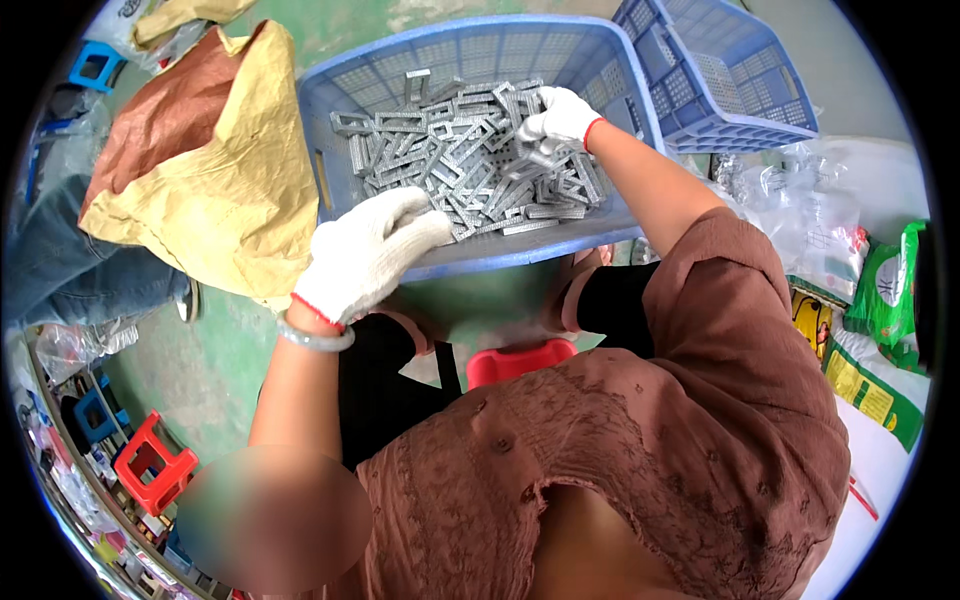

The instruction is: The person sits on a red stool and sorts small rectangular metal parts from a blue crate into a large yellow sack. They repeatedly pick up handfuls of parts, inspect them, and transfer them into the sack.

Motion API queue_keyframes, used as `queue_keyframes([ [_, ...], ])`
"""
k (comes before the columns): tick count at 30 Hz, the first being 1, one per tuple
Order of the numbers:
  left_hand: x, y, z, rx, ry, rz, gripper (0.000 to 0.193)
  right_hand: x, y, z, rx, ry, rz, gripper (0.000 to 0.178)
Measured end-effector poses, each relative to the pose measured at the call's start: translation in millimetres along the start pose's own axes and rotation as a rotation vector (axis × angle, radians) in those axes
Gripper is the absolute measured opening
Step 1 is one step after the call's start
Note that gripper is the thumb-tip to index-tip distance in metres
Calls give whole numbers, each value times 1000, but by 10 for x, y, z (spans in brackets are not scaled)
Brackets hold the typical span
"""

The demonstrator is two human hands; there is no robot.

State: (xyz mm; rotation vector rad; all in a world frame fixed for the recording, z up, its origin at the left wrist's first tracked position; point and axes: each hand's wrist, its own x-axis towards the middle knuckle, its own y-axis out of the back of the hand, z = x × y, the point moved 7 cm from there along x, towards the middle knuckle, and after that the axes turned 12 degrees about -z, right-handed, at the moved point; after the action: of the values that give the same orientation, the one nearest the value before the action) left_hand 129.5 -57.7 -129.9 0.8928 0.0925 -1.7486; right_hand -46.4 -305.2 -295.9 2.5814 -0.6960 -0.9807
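Note:
A blue plastic basket (555, 240) in front of me holds a heap of small silver rectangular metal frames (440, 150). My left hand (365, 250) wears a white knit glove with a red cuff. It is over the basket's near left rim, thumb and fingers apart, fingertips close to the heap and nothing visible in them. Gloved the same way, my right hand (560, 120) reaches into the right part of the basket. Its fingers are bent around a metal frame (528, 165), slightly blurred; the fingertips are partly hidden.
Left of the basket stands a yellow and brown woven sack (215, 190), with a person's jeans-clad leg (95, 270) beside it. A second blue basket (735, 85) is at the far right. Plastic bags (800, 215) lie at the right. Red stools (155, 465) stand on the green floor.

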Motion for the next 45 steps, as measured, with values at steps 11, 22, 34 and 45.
queue_keyframes([
  [11, -192, 136, 144, 28, -52, 286, 86, -1243, 251, -1495, 815, 495, -186, 21],
  [22, -138, -372, 337, -304, -466, 46, 60, -1771, -122, -1682, 1431, 714, -129, 9],
  [34, -344, -320, 723, -1096, -591, -25, 49, -1755, -27, -1597, 1524, 842, -393, 29],
  [45, -497, -282, 864, -298, -551, 517, 84, -1705, -268, -1709, 1477, 885, -500, 50],
])
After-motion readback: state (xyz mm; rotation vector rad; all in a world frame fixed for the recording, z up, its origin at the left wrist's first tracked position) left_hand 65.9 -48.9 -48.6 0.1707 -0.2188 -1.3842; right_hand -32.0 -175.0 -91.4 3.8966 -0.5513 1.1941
